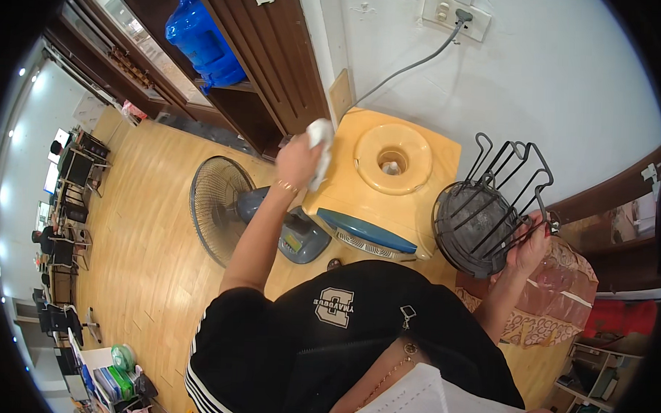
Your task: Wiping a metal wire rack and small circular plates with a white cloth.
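Note:
My left hand (297, 163) is closed around a white cloth (320, 146), which lies against the left edge of a yellow water dispenser (445, 152). The dispenser's top has a round raised collar (369, 146) with an open well in the middle. Its front carries a blue curved panel (370, 232). On the other side, my right hand (531, 246) grips a black wire rack (470, 222) with a round base and upright looped bars. The rack is tilted and held beside the dispenser's right edge. Part of my right hand's fingers is hidden by the bars.
A grey fan (221, 210) stands on the wooden floor left of the dispenser. A blue water bottle (205, 42) sits on a shelf at upper left. The dispenser's cord (415, 62) runs to a wall socket. A patterned brown cover (560, 298) lies below the rack.

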Action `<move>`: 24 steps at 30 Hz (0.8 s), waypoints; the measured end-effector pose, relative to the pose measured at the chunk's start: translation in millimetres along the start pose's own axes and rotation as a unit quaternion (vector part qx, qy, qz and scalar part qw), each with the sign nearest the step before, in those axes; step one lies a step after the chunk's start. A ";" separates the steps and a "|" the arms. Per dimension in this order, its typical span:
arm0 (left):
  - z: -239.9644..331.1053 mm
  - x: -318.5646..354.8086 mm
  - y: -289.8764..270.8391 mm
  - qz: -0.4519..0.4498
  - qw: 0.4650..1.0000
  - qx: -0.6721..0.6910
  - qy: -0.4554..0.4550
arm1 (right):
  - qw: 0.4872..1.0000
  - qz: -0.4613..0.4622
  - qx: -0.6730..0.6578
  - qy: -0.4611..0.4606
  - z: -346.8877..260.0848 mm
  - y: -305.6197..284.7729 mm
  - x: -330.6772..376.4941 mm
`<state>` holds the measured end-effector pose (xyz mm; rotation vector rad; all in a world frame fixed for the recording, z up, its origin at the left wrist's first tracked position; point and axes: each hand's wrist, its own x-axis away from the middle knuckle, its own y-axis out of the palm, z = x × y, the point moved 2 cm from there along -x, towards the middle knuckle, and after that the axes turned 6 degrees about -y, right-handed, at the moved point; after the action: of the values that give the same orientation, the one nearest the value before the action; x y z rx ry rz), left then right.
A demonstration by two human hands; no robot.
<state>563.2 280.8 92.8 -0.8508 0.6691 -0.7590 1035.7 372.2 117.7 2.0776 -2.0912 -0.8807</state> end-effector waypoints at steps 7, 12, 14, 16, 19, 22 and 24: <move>64.9 -17.9 92.5 0.023 0.960 -0.067 0.269 | 0.999 0.036 0.018 0.004 -0.6 1.7 -7.2; 53.8 -8.0 101.1 -0.063 0.958 -0.105 0.260 | 1.000 0.010 0.005 0.000 3.2 -14.5 -16.1; 59.0 16.1 97.1 -0.082 0.967 -0.102 0.220 | 1.000 -0.004 -0.005 0.001 4.9 -19.3 -16.8; 65.3 46.6 91.2 -0.100 0.973 -0.099 0.181 | 1.000 -0.010 -0.012 -0.001 4.3 -20.7 -18.7; 79.3 90.7 78.0 -0.057 0.979 0.014 0.197 | 0.999 0.041 -0.013 0.004 3.0 -6.7 -28.9; 95.5 135.2 63.5 -0.070 0.956 0.077 0.274 | 0.996 0.051 -0.066 0.041 13.2 10.0 -37.6; 102.2 170.1 60.3 -0.146 0.939 0.105 0.293 | 0.995 0.033 -0.073 0.050 14.7 28.4 -33.4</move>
<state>755.5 212.2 56.5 -0.5243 0.9779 -1.3559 1006.7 406.5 129.2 1.9275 -1.9688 -0.8723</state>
